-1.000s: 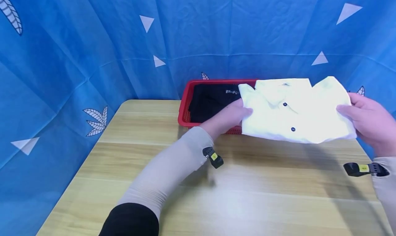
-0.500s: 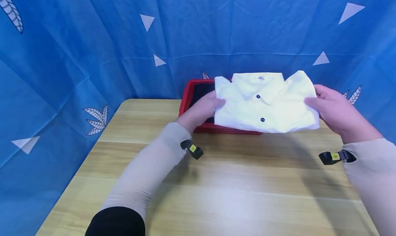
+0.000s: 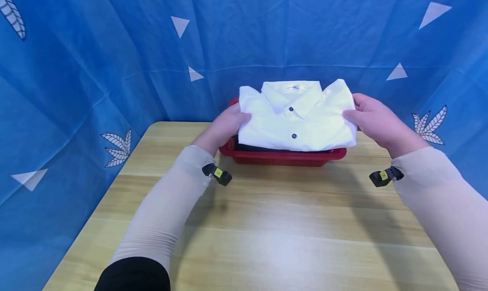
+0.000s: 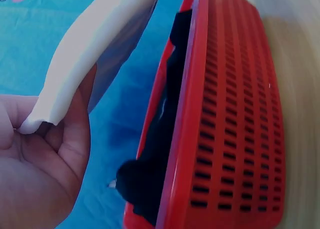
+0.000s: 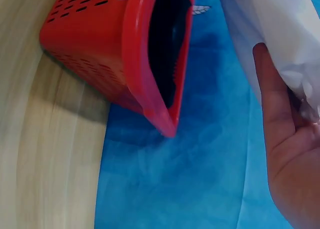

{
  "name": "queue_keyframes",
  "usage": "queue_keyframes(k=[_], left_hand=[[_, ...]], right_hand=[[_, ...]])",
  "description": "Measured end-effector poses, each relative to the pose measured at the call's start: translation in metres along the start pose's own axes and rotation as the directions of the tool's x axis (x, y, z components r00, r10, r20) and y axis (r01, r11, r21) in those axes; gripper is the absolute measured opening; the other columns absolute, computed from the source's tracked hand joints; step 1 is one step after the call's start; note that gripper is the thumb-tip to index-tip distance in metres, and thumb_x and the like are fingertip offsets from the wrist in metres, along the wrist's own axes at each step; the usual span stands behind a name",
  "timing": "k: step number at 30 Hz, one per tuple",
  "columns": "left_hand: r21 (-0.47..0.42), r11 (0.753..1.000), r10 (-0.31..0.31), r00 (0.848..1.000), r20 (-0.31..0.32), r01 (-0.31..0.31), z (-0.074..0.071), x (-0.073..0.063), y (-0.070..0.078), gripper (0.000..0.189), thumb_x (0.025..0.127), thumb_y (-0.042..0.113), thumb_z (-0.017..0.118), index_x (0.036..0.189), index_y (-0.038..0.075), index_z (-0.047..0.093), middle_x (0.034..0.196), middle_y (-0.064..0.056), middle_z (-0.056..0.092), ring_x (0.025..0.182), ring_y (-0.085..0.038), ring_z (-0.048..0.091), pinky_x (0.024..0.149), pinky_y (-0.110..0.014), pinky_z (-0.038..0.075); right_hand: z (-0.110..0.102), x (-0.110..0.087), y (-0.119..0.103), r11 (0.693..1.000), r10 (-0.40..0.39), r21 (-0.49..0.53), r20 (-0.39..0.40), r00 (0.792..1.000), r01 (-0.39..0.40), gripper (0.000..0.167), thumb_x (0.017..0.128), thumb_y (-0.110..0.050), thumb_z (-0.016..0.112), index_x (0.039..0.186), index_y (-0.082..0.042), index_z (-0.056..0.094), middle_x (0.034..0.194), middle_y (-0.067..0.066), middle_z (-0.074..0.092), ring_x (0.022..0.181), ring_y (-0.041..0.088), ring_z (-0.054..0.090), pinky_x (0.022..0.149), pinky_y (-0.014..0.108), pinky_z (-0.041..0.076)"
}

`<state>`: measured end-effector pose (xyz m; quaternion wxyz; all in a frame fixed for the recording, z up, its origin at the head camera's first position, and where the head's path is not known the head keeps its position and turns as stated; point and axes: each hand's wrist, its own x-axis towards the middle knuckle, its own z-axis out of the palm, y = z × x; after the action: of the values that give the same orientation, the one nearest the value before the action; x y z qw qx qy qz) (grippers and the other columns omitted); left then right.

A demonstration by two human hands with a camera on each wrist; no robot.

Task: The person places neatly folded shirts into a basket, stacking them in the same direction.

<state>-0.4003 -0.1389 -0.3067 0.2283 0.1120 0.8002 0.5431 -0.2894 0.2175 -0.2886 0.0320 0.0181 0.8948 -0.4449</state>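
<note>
A folded white shirt (image 3: 301, 128) with a collar and dark buttons is held up by its two sides above a red basket (image 3: 284, 157). My left hand (image 3: 227, 123) pinches the shirt's left edge between thumb and fingers. On the opposite edge, my right hand (image 3: 375, 119) grips the cloth, thumb on top. Both wrist views show a gap between the shirt and the basket's rim. Inside the basket lies dark folded clothing (image 4: 160, 124), mostly hidden by the shirt in the head view.
The basket stands at the back of a light wooden table (image 3: 282, 223). Behind the table hangs a blue curtain (image 3: 228, 41) with white triangles and leaf prints. Perforated basket walls (image 4: 235, 119) rise between the hands and the tabletop.
Both hands have carried the shirt leftward and slightly up in the head view, from right of the basket to over it. The shirt now covers most of the basket's opening.
</note>
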Motion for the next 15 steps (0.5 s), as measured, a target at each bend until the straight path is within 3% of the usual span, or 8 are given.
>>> queue_keyframes(k=[8, 15], left_hand=[[0.073, 0.997, 0.013, 1.0, -0.025, -0.011, -0.016, 0.006, -0.014, 0.062, 0.106, 0.034, 0.051, 0.162, 0.031, 0.023, 0.136, 0.001, 0.054, 0.129, -0.02, 0.049, 0.113, -0.052, 0.035], [0.118, 0.992, -0.03, 0.998, -0.049, 0.036, -0.021, 0.015, -0.027, 0.063, 0.106, 0.034, 0.05, 0.162, 0.031, 0.021, 0.132, 0.001, 0.056, 0.123, -0.02, 0.054, 0.111, -0.051, 0.039]], right_hand=[[0.02, 0.021, 0.001, 0.998, 0.009, -0.062, 0.025, 1.0, -0.007, 0.068, 0.106, -0.035, 0.05, 0.16, -0.005, 0.022, 0.142, 0.02, 0.05, 0.123, 0.037, 0.051, 0.102, 0.06, 0.043], [0.035, 0.036, 0.004, 0.988, 0.033, -0.153, 0.041, 0.999, -0.026, 0.068, 0.104, -0.025, 0.054, 0.16, -0.002, 0.02, 0.15, 0.024, 0.043, 0.131, 0.041, 0.047, 0.106, 0.062, 0.04]])
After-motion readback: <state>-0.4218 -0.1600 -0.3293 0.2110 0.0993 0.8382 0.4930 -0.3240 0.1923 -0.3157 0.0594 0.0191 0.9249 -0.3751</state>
